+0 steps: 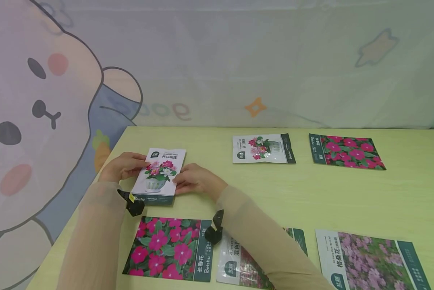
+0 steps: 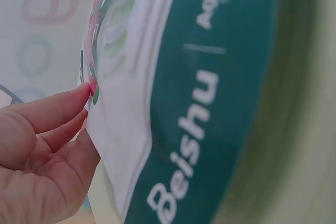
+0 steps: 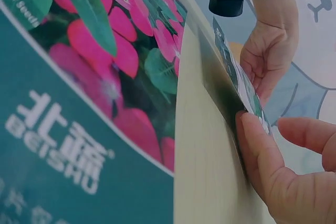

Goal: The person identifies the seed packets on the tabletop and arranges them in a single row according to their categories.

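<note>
A white seed packet (image 1: 160,171) with a potted-flower picture and a green "Beishu" band lies between both hands on the left of the table. My left hand (image 1: 122,167) pinches its left edge; the left wrist view shows that hand's fingertips (image 2: 81,95) on the packet's white side (image 2: 121,129). On the opposite edge, my right hand (image 1: 196,181) holds the packet between thumb and fingers. The right wrist view has the packet (image 3: 241,85) edge-on, lifted at a slant off the table, with the right hand (image 3: 286,177) on its near side.
Nearer on the table (image 1: 275,193) lie a pink-flower packet (image 1: 166,247), another packet (image 1: 243,266) partly under the right forearm, and a pale-pink-flower packet (image 1: 372,262). Toward the back are a second white potted-flower packet (image 1: 264,148) and a pink-flower packet (image 1: 349,152). A printed cloth (image 1: 217,60) hangs behind.
</note>
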A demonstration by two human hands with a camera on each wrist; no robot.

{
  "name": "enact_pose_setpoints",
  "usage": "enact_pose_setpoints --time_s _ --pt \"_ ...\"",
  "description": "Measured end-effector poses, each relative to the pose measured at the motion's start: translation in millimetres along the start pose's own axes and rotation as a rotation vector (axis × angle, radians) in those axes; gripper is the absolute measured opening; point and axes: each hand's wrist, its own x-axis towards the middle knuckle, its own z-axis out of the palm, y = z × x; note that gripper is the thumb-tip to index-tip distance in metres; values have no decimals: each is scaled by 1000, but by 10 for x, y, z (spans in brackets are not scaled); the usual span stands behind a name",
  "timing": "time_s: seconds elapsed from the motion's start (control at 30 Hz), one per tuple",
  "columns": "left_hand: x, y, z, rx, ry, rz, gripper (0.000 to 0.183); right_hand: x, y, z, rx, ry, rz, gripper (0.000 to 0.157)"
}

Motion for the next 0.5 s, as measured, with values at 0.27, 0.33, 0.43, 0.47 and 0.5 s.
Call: enact_pose_setpoints --time_s 0.27,0.33,0.43,0.47,0.5 --pt "-25 -24 -33 90 -3 41 49 4 10 7 -17 -13 -7 26" --pt "-29 -20 -29 115 -2 47 49 -2 9 -3 -30 -11 -2 25" --pt "-31 -4 -22 144 5 42 49 -27 -5 -22 -73 -2 -4 21" --pt "-29 3 -18 154 11 38 48 -37 -13 -29 -92 0 -5 21" --pt "-28 8 -17 153 18 29 48 -47 -21 -35 -109 1 -8 22"
